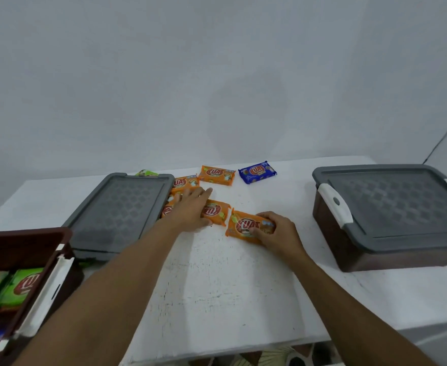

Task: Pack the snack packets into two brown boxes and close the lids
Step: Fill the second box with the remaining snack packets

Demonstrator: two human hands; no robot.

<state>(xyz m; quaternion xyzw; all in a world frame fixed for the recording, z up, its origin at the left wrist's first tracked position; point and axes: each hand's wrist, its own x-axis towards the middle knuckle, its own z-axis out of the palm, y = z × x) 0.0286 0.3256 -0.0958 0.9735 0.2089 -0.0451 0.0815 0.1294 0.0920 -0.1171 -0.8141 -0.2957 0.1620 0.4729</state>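
Observation:
Several orange snack packets lie in the middle of the white table [217, 286]. My left hand [190, 210] rests flat on one orange packet [215, 211], fingers stretched toward the far ones [217, 175]. My right hand [276, 232] grips another orange packet [246, 225], thumb and fingers curled over its right end. A blue packet [257, 172] sits farther back. An open brown box [19, 241] at the near left holds green packets [19, 286] and a blue one. A second brown box [375, 257] at the right has its grey lid [394, 204] on.
A loose grey lid [117, 215] lies flat left of the packets, with a green packet [147, 173] peeking out behind it. A plain grey wall stands behind the table. The table's front edge runs just below my forearms.

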